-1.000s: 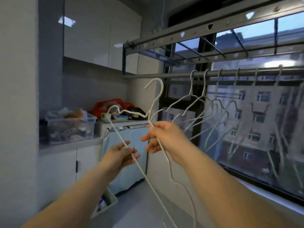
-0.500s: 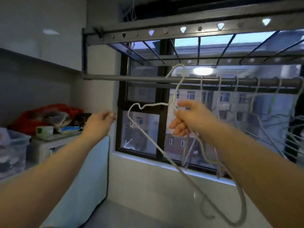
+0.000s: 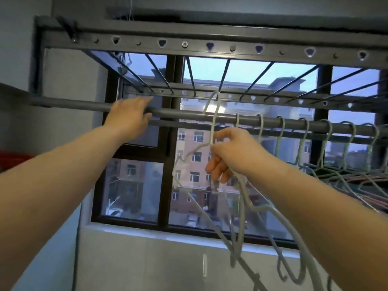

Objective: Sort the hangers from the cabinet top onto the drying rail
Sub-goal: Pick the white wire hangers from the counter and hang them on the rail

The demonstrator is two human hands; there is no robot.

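My right hand (image 3: 233,153) grips a white wire hanger (image 3: 212,131) by the base of its neck. Its hook rises over the grey drying rail (image 3: 189,115), just left of several hangers (image 3: 304,141) that hang along the rail to the right. The hanger's body trails down and to the right below my forearm. My left hand (image 3: 131,115) lies on the rail further left, fingers stretched over its top and thumb beneath.
A dark perforated rack frame (image 3: 210,46) with cross bars spans overhead, above the rail. Behind the rail is a dark-framed window (image 3: 168,164) above a pale wall. A red object (image 3: 10,160) shows at the far left edge.
The view swung up and right, away from the cabinet. My left hand let go of the hanger and rose onto the rail. My right hand lifted the hanger's hook up to the rail.
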